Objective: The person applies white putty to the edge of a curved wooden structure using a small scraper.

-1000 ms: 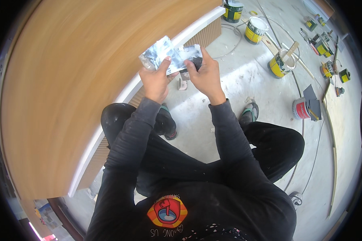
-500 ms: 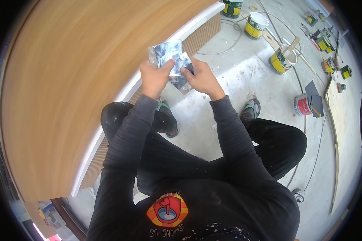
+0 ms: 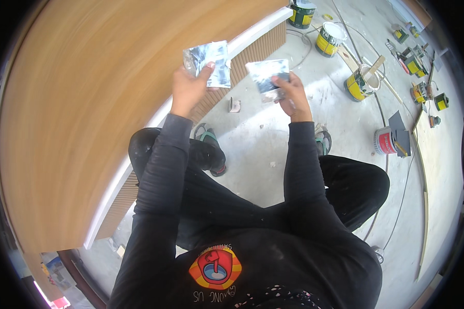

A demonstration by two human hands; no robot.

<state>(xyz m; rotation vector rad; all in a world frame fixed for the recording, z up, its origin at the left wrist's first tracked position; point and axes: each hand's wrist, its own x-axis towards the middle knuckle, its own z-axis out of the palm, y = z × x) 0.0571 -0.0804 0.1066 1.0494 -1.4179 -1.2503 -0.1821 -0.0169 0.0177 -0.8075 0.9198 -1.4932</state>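
My left hand (image 3: pixel 188 91) is closed on a flat, square, shiny packet (image 3: pixel 203 53), silvery white and blue with a clear crinkled edge. The thumb presses on its face, beside the curved wooden panel. A similar thin, glossy packet (image 3: pixel 265 68) is pinched in my right hand (image 3: pixel 296 98), the thumb lying across it. A gap separates the two packets, and both are held up in the air above the floor. What is inside them cannot be made out.
The large wood-grain panel (image 3: pixel 98 103) with a white edge (image 3: pixel 260 32) curves along my left. On the concrete floor (image 3: pixel 252 149) lies a small pale piece (image 3: pixel 234 105). Paint buckets (image 3: pixel 360 86), a red-and-white pail (image 3: pixel 384 140), cables and boards stand to the right.
My hands have moved apart: the left one left and up, the right one to the right. The packets, together before, are now separate, one in each hand.
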